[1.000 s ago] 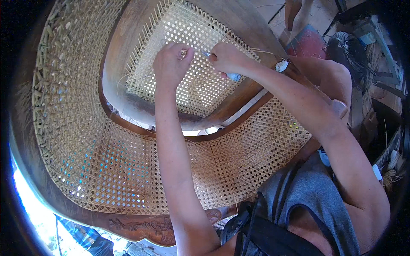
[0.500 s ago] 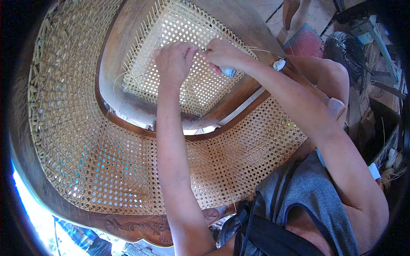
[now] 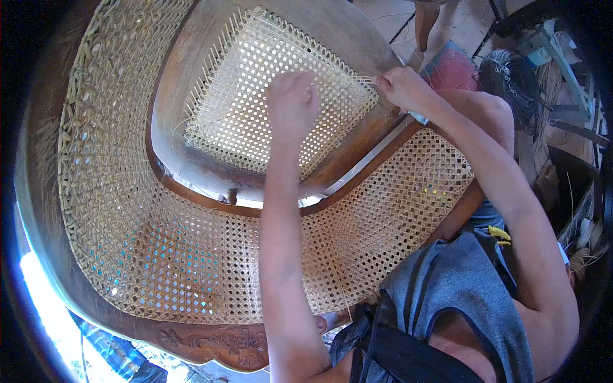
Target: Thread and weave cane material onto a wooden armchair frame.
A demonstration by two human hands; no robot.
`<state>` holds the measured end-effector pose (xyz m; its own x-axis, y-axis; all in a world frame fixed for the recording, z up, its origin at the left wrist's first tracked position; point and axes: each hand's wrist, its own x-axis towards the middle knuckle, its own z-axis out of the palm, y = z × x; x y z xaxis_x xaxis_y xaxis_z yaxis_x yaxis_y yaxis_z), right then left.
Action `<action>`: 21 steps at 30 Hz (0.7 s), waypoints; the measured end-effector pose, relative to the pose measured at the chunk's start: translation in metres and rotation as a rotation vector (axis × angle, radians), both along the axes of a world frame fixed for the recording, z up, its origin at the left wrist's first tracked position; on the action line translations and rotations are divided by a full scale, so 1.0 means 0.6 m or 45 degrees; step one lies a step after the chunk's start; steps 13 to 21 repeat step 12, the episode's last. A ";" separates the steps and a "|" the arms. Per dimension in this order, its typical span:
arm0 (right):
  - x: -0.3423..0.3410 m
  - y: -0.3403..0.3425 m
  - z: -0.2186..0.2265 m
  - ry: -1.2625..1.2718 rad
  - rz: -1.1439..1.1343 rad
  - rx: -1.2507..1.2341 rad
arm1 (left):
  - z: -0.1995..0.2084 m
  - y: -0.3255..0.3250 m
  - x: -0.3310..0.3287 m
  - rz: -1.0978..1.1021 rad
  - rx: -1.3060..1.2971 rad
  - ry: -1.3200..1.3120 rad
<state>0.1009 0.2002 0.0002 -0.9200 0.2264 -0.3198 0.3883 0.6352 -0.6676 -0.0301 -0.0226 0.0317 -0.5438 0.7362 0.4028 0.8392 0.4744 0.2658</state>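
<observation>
A chair seat carries a panel of woven cane point(image 3: 230, 96) set in a wooden frame point(image 3: 172, 121), with loose strand ends sticking up along its left edge. Over the middle of that panel is my left hand point(image 3: 292, 105), blurred by motion, so its fingers and anything in them cannot be made out. My right hand point(image 3: 403, 86) is closed at the panel's right corner, above the wooden frame. Out from under its palm shows the pale blue handle of a tool point(image 3: 418, 119); the tool's tip is hidden. A thin cane strand runs near the right fingertips.
A curved caned back point(image 3: 172, 255) with a carved wooden rail point(image 3: 223, 341) wraps round the near and left sides. To the right lie a dark coil of strands point(image 3: 511, 76), a red piece point(image 3: 453, 70) and wooden scraps. Yellow handles point(image 3: 499, 235) show beside my shirt.
My right hand has moved right, from the middle of the panel to its corner, with the blue-handled tool. My left hand has shifted right and slightly nearer. The view has shifted a little.
</observation>
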 end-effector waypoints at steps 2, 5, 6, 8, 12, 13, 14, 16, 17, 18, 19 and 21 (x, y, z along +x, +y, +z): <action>0.024 -0.013 0.037 0.016 -0.056 -0.035 | -0.030 0.045 0.029 -0.150 0.061 -0.071; 0.023 -0.021 0.060 0.017 -0.114 -0.154 | 0.009 0.066 0.059 0.030 -0.105 -0.412; 0.018 -0.023 0.058 0.038 -0.103 -0.254 | 0.018 0.063 0.058 0.022 -0.100 -0.414; -0.004 -0.043 0.053 0.085 -0.004 -0.408 | 0.043 0.034 0.040 0.143 0.189 -0.579; -0.073 -0.100 0.012 0.010 0.088 -0.585 | 0.059 -0.006 -0.017 0.320 0.036 -0.442; -0.073 -0.100 0.012 0.010 0.088 -0.585 | 0.059 -0.006 -0.017 0.320 0.036 -0.442; -0.073 -0.100 0.012 0.010 0.088 -0.585 | 0.059 -0.006 -0.017 0.320 0.036 -0.442; -0.073 -0.100 0.012 0.010 0.088 -0.585 | 0.059 -0.006 -0.017 0.320 0.036 -0.442; -0.073 -0.100 0.012 0.010 0.088 -0.585 | 0.059 -0.006 -0.017 0.320 0.036 -0.442; -0.073 -0.100 0.012 0.010 0.088 -0.585 | 0.059 -0.006 -0.017 0.320 0.036 -0.442; -0.073 -0.100 0.012 0.010 0.088 -0.585 | 0.059 -0.006 -0.017 0.320 0.036 -0.442; -0.073 -0.100 0.012 0.010 0.088 -0.585 | 0.059 -0.006 -0.017 0.320 0.036 -0.442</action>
